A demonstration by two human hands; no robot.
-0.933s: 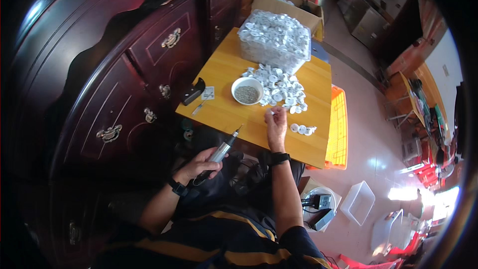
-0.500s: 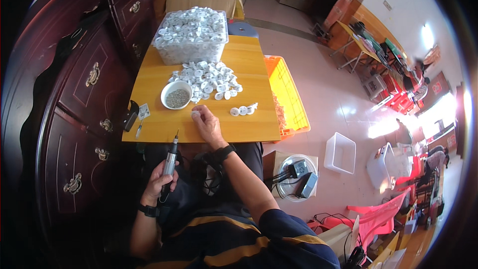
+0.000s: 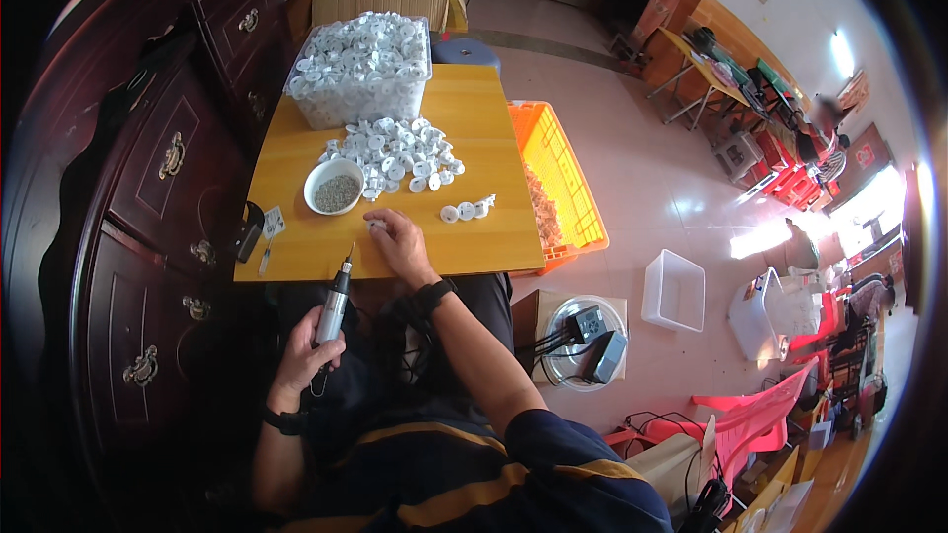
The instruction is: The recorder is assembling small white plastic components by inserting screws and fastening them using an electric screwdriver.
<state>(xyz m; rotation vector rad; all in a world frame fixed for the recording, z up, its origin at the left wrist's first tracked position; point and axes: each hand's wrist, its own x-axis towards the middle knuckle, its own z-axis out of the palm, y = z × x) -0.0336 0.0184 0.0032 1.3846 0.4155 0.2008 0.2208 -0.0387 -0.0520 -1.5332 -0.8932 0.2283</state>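
While the left hand [image 3: 309,351] grips the silver-and-black cylindrical screwdriver [image 3: 333,314], aimed forward, the right hand [image 3: 401,245] pinches a small white plastic piece [image 3: 377,225] over the yellow wooden tabletop [image 3: 476,128], near the round white bowl [image 3: 314,181] (presumably set close for easy reach).

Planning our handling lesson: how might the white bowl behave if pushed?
The white bowl would probably slide, not tip, looking wide and low. Its small grey pieces likely add weight. Pushed right, it may nudge the adjacent white parts.
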